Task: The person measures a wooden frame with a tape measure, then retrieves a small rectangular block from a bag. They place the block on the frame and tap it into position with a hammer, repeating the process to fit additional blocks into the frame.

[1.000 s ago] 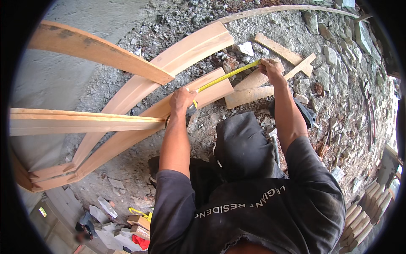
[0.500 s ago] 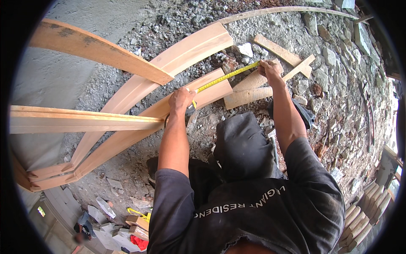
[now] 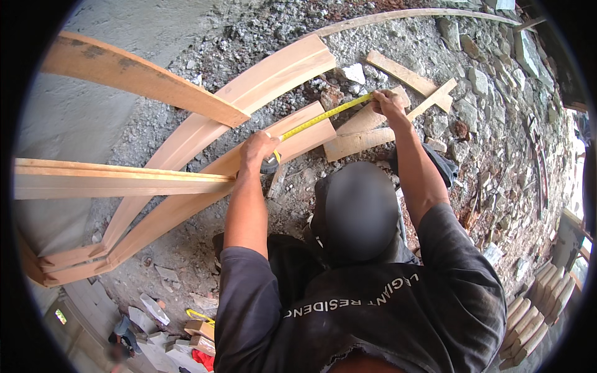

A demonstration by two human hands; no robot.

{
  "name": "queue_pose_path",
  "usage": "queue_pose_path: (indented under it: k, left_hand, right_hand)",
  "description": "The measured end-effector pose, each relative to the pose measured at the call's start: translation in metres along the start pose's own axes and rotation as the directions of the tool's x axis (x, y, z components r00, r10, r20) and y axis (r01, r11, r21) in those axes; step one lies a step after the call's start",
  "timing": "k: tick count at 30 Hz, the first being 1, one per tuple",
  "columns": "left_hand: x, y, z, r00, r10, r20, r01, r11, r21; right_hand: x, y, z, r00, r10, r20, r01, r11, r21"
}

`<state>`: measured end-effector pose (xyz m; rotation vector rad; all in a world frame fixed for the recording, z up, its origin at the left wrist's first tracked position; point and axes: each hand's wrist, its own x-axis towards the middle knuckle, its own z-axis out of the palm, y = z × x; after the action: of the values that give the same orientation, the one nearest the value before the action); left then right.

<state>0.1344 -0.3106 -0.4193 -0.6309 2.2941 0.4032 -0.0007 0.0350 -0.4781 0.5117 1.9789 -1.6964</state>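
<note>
A yellow tape measure is stretched between my hands, its blade running slantwise over the end of a lower curved wooden piece. My left hand is closed around the tape near its case, which shows below my fingers, and sits against the wood. Farther right and higher up, my right hand pinches the other end of the blade above some wooden offcuts. A second curved wooden piece lies beyond and roughly parallel to the first. The tips of my right fingers are partly hidden.
One plank and a straight wooden member reach in from the left over the curved pieces. Offcuts and crossed slats lie on rubble. Balusters are stacked at lower right. Another person is at lower left.
My left hand has shifted slightly left and turned, so more of the tape case shows. My right hand still pinches the blade's end. The whole view has drifted a little.
</note>
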Motion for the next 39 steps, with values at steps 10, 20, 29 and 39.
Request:
queue_pose_path:
  k: [10, 20, 29, 39]
  left_hand:
    - [0.001, -0.004, 0.001, 1.0, 0.021, 0.004, -0.021, 1.0, -0.013]
    - [-0.006, 0.002, -0.004, 0.999, -0.009, 0.04, 0.01, 1.0, -0.028]
    - [-0.001, -0.002, 0.0, 0.999, 0.049, 0.018, -0.048, 0.998, -0.047]
    - [-0.012, 0.009, -0.014, 0.998, -0.012, 0.06, 0.013, 1.0, -0.012]
  right_hand:
    - [-0.005, 0.0, 0.005, 0.999, -0.03, -0.023, 0.031, 0.999, 0.009]
    - [-0.011, -0.011, -0.005, 0.991, -0.101, -0.088, 0.08, 0.974, -0.212]
    - [-0.037, -0.024, -0.042, 0.888, -0.459, 0.008, 0.189, 0.35, -0.918]
    - [-0.042, 0.001, -0.003, 0.815, -0.265, 0.515, 0.511, -0.087, -0.855]
